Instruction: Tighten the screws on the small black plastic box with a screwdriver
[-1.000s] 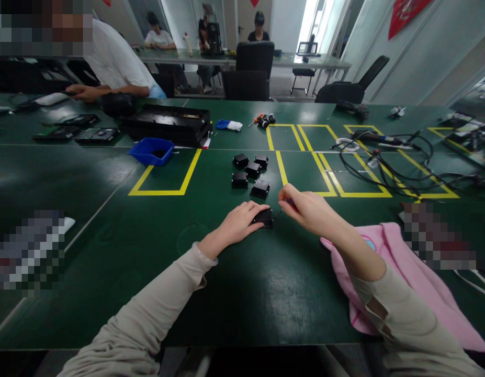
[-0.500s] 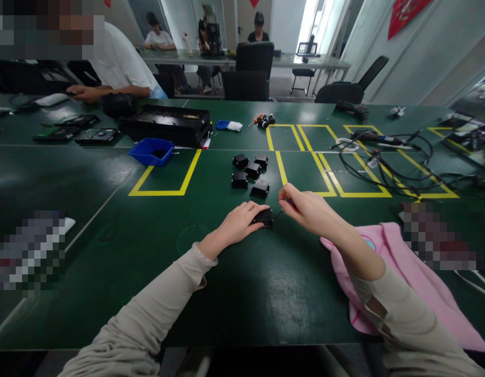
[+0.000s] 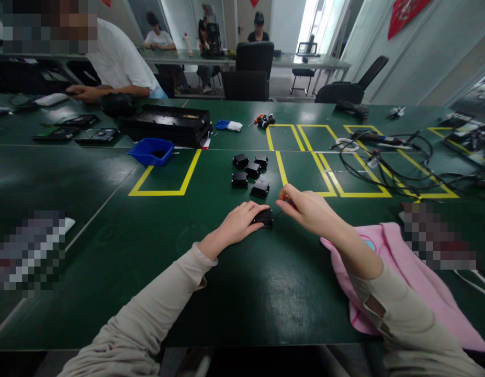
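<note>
On the green table, a small black box (image 3: 267, 219) with metal bits at its end sits under my left hand (image 3: 242, 221), whose fingers and thumb grip it from the left. My right hand (image 3: 299, 207) is pinched round a thin screwdriver (image 3: 279, 212); its dark shaft points down and left to the box's right end. Most of the handle is hidden in my fingers, and I cannot tell exactly where the tip meets the box. Just beyond stand several similar black boxes (image 3: 253, 169) in a loose group.
A blue bin (image 3: 151, 152) stands at the left in front of a black tray (image 3: 167, 123). Blue-and-white gloves (image 3: 228, 125) lie farther back. Cables (image 3: 387, 162) spread across the right, and a pink cloth (image 3: 399, 277) lies under my right forearm. A co-worker (image 3: 120, 63) sits across the table.
My right hand has shifted very slightly left with the screwdriver, toward the box. My left hand and the boxes look unmoved.
</note>
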`<state>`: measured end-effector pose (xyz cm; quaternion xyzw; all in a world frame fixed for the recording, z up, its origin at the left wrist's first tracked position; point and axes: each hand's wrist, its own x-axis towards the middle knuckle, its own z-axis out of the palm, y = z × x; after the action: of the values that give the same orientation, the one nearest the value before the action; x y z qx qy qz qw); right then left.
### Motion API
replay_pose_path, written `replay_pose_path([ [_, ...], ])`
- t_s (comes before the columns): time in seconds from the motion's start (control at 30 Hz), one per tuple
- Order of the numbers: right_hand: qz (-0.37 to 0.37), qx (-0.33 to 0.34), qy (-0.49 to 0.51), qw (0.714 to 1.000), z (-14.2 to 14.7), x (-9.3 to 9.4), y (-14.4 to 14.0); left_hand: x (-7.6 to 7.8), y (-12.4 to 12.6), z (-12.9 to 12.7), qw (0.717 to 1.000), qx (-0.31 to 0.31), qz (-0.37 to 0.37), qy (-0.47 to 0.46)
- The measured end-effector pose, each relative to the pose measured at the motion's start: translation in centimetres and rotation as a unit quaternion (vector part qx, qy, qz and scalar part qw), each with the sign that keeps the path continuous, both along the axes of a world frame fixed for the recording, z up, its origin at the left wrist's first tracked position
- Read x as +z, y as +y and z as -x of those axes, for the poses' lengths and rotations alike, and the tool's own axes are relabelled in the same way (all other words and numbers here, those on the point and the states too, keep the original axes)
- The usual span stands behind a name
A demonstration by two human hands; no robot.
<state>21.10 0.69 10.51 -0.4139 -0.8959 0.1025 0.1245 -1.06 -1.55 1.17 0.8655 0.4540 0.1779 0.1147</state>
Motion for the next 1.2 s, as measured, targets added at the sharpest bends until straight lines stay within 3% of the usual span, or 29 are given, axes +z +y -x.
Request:
replay_pose_path([
  [1.2, 0.011, 0.024, -0.004, 1.000, -0.06, 0.03, 0.00, 0.06, 0.09, 0.05, 1.000, 0.000, -0.002, 0.011],
])
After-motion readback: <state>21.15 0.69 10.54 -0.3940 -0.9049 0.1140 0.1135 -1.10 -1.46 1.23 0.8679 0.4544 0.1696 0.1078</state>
